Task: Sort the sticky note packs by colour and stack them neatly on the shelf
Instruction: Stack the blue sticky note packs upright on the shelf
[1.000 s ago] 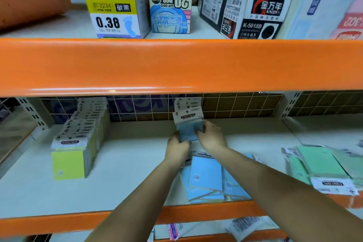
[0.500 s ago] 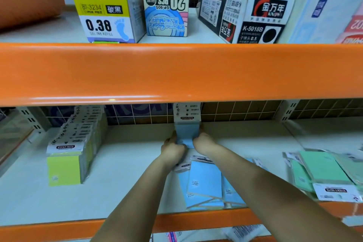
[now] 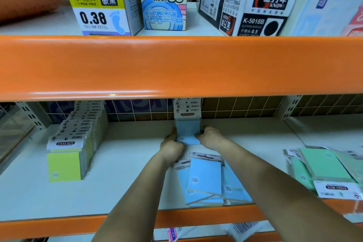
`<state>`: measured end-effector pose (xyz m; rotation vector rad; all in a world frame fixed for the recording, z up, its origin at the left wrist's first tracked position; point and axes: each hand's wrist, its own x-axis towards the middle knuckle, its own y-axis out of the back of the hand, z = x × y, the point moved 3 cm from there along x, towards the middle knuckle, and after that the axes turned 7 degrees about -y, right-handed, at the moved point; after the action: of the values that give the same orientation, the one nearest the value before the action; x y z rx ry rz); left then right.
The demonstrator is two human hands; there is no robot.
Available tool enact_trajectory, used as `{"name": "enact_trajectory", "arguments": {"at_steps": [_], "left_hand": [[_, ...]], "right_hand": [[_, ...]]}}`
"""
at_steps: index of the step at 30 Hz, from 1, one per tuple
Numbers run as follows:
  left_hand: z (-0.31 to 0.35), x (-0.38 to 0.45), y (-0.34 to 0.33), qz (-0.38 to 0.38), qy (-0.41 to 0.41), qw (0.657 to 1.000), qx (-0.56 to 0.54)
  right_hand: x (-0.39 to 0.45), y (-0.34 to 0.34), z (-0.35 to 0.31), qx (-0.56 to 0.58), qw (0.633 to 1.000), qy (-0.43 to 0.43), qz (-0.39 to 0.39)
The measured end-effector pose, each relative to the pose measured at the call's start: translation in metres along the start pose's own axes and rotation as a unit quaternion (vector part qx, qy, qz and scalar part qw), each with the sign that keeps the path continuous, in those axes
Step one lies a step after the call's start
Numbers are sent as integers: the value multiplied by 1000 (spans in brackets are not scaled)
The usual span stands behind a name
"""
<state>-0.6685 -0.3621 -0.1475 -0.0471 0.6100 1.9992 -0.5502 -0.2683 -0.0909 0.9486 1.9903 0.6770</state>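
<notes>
A short row of upright blue sticky note packs stands at the back middle of the white shelf. My left hand grips its left side and my right hand grips its right side. Loose blue packs lie flat in front, between my forearms. A long row of upright yellow-green packs stands at the left. Green packs lie in a loose heap at the right.
An orange beam of the upper shelf hangs just above the blue row and hides its top. Boxes of pens stand on that upper shelf. A wire grid backs the shelf. The front orange edge runs below.
Both hands have pushed the upright blue packs further back toward the wire grid. The view has tilted so the upper beam covers more of the row.
</notes>
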Motion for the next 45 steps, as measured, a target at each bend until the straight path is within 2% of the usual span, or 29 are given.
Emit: {"name": "enact_trajectory", "arguments": {"at_steps": [8, 13, 18, 21, 24, 26, 29, 32, 37, 45], "left_hand": [[36, -46, 10, 6, 6, 999, -50], [45, -62, 6, -10, -9, 1000, 25], [49, -83, 11, 43, -19, 979, 200], [55, -94, 11, 67, -19, 971, 229], [58, -103, 4, 50, -5, 975, 218], [60, -108, 0, 51, 5, 970, 239], [61, -111, -4, 58, 11, 948, 313], [57, -111, -9, 49, 11, 941, 336], [59, -114, -10, 69, 4, 945, 321], [81, -100, 13, 104, -14, 968, 229]], "right_hand": [[-8, 3, 5, -29, 999, 2, -16], [-26, 21, 11, -51, 999, 4, -16], [-56, 47, 17, -85, 996, 36, 15], [-65, 54, 25, -66, 997, 6, -49], [-77, 48, 36, -37, 988, -64, -133], [-84, 41, 40, -38, 985, -83, -145], [-89, 32, 39, -29, 985, -99, -137], [-90, 26, 37, -37, 985, -107, -132], [-96, 27, 31, 21, 986, -116, -118], [-85, 51, 2, 63, 995, -78, -17]]}}
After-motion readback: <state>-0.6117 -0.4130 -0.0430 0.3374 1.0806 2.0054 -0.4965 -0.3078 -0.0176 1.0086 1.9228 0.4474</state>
